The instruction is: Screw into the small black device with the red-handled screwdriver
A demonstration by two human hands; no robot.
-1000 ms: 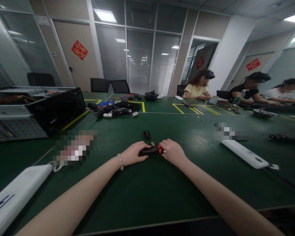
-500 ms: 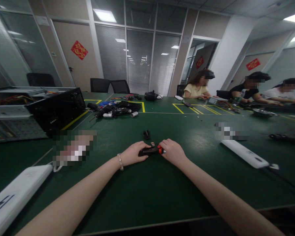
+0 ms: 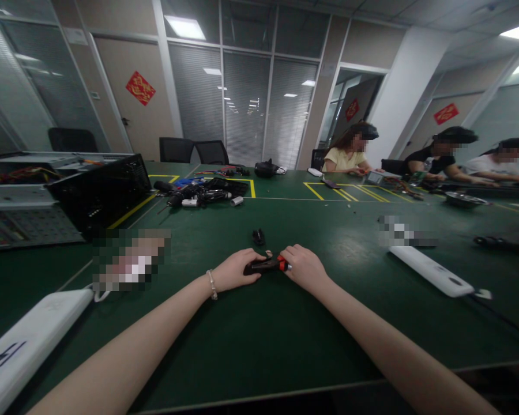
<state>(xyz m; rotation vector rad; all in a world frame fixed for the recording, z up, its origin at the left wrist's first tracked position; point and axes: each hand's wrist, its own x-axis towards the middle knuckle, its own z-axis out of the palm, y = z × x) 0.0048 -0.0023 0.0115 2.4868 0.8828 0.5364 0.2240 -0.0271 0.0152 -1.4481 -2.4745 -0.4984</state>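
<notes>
My left hand (image 3: 237, 268), with a beaded bracelet at the wrist, is closed around the near end of a dark elongated piece (image 3: 264, 266) low over the green table. My right hand (image 3: 305, 266) is closed on a red-and-black handled tool (image 3: 282, 263) that meets the right end of that piece. Fingers hide much of the tool, so its exact kind does not show. A small tan bit (image 3: 269, 253) shows by the left fingertips. Just beyond the hands lies a small black cable bundle (image 3: 258, 236).
An open computer case (image 3: 99, 193) stands at the left. Tools and cables with a power drill (image 3: 179, 195) lie at the back. White power banks lie left (image 3: 38, 328) and right (image 3: 432, 271). A metal bowl (image 3: 465, 199) and several people are at the far right.
</notes>
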